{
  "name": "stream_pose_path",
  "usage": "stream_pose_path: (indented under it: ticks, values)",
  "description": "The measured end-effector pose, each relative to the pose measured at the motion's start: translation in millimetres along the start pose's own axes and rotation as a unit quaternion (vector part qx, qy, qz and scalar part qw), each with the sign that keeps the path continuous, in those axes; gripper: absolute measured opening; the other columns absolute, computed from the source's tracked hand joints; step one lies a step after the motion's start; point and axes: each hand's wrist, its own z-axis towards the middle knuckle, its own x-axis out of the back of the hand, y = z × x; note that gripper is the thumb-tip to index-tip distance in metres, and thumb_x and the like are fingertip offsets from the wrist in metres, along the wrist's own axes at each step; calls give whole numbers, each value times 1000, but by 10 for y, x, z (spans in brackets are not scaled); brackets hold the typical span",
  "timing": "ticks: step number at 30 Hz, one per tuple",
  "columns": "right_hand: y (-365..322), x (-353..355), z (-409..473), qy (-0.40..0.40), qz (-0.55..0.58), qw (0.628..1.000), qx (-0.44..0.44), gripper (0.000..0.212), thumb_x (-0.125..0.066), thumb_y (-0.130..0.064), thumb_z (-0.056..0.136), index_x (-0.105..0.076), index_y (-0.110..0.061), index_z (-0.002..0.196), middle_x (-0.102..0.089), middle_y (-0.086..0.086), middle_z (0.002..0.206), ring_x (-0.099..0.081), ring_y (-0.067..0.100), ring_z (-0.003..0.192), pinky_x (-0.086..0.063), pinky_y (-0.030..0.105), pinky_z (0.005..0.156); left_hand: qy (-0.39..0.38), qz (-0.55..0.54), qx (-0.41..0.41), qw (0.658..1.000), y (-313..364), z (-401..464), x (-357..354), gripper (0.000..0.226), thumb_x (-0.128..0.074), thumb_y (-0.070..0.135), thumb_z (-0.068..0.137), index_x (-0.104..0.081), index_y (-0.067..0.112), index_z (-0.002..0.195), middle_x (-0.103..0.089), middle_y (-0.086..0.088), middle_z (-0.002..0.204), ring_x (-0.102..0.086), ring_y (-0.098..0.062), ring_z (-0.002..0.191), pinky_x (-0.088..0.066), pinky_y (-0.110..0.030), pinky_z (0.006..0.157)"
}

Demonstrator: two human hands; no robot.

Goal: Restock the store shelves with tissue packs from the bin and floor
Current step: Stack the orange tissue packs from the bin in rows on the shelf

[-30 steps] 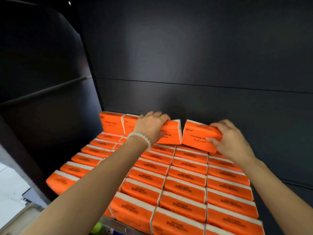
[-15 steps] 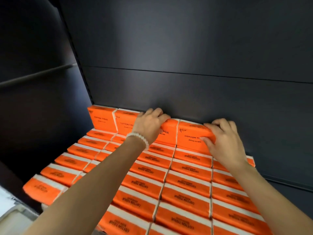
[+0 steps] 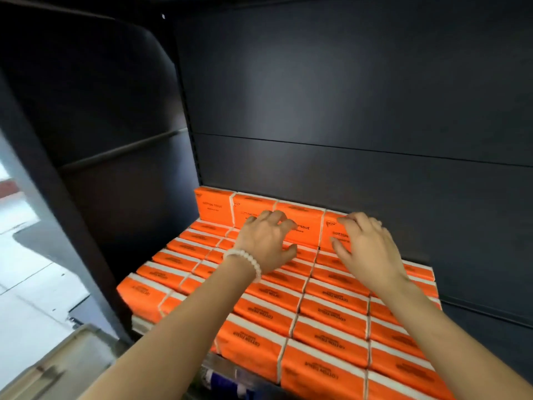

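At the back of the shelf, the left hand [image 3: 264, 241] hangs with fingers loosely curled and a little spread, holding nothing, its fingertips just in front of the upright packs [image 3: 300, 226]; whether they touch the orange wrap cannot be told. A white bead bracelet [image 3: 245, 262] circles that wrist. The right hand [image 3: 364, 243] sits beside it, fingers relaxed and fanned, held low against the face of the rightmost upright pack [image 3: 331, 229], gripping nothing; actual contact is unclear.

Four packs stand on edge in a row along the dark back panel [image 3: 346, 96], touching one another side to side, the leftmost [image 3: 212, 206] near the corner of the unit. Below and in front of them, the flat packs [image 3: 326, 307] lie in tight rows that cover the shelf toward the camera, orange with white bands and black "COTTON TISSUE" print. Both forearms reach across these rows.

Left of the shelf stands a dark side panel [image 3: 101, 111], and past it a pale floor [image 3: 26, 284] shows. Something blue and clear [image 3: 222, 376] sits under the front edge of the shelf, too blurred to name
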Motion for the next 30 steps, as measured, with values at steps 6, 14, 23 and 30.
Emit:
stream_pose_path:
  ticks: [6, 14, 23, 30]
  values:
    - [-835, 96, -376, -29, 54, 993, 99, 47, -39, -45, 84, -67, -13, 103, -64, 4, 96, -62, 28, 85, -53, 37, 72, 82, -51, 50, 994, -137, -1058, 169, 47, -42, 52, 76, -67, 23, 104, -65, -2, 99, -62, -27, 90, -52, -39, 72]
    - [-1955, -143, -1229, -75, 135, 967, 202, 43, -41, -44, 85, -67, -14, 100, -63, 4, 97, -62, 28, 88, -53, 37, 73, 46, -36, 190, 980, -624, -2986, -58, 45, -42, 50, 80, -66, 22, 106, -64, -1, 99, -62, -27, 89, -54, -41, 70]
    - [-2711, -933, -2073, -218, 192, 930, 227, 39, -48, -41, 93, -57, -14, 120, -55, -1, 120, -53, 20, 111, -43, 34, 89, 6, -82, 423, 902, -758, -4745, -810, 33, -51, 42, 87, -66, 20, 108, -65, -3, 105, -61, -26, 97, -51, -37, 77]
    - [-2888, -1378, -2319, -368, 170, 878, 254, 48, -43, -48, 94, -43, -21, 134, -43, -8, 135, -41, 11, 125, -38, 27, 95, -28, -133, 479, 868, -853, -5050, -1087, 35, -52, 39, 91, -60, 19, 119, -59, -3, 115, -55, -25, 109, -48, -37, 87]
